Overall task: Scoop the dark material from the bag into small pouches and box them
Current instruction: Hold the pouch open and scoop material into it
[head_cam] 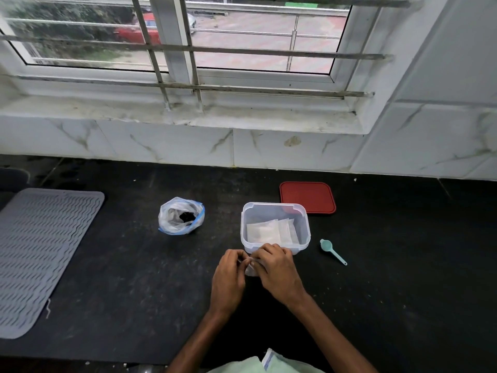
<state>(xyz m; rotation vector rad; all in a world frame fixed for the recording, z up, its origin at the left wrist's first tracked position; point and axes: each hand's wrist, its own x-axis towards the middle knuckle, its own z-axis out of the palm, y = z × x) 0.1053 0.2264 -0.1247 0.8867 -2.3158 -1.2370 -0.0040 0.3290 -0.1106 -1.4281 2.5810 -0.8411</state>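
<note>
A clear plastic bag (180, 216) with a blue zip edge stands open on the black counter, dark material visible inside. To its right stands a clear plastic box (274, 210) holding several flat white pouches (271, 231). Just in front of the box, my left hand (228, 278) and my right hand (277, 267) meet and pinch a small white pouch (249, 271) between their fingertips; the fingers hide most of it. A small teal scoop (332, 251) lies on the counter to the right of the box.
A red lid (308, 196) lies flat behind the box. A grey ribbed mat (40, 254) covers the counter's left side. A tiled wall and a barred window rise behind the counter (121, 292).
</note>
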